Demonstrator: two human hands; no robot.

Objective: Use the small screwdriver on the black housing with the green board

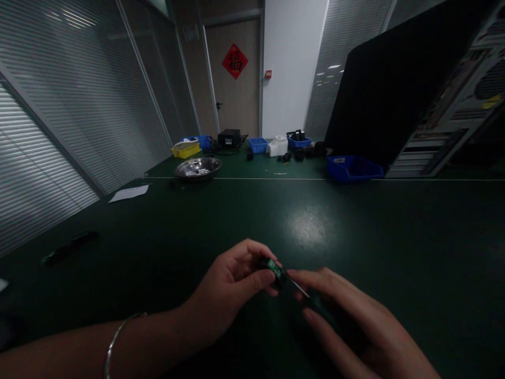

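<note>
A left hand (236, 287), fingers curled and thumb pressed in, grips a small black part (281, 282) bearing a green circuit board (273, 267); the board is narrow, with paler specks across its face, and sits tilted in its dark casing, whose finer details are lost in the dim light; the part is held above the green worktop (394, 226), toward its near side; a thin bracelet (112, 342) rings the left wrist. The right hand (335, 310) holds a slim metal tool (299, 288) between thumb and fingers, its bright shaft slanting up to the part; whether the tip touches it cannot be told, and the handle is too dark to make out.

Dark pieces (71, 247) with a hint of green lie by the worktop's left edge; farther along that edge rests a white paper (129, 193); a metal bowl (198, 169) with pale pieces inside stands near the far left corner; a yellow basket (186, 151), a black box (229, 138) and a white plastic housing (278, 146) line the far edge; a blue bin (354, 169) sits toward the far right corner, beside a computer case (379, 100).
</note>
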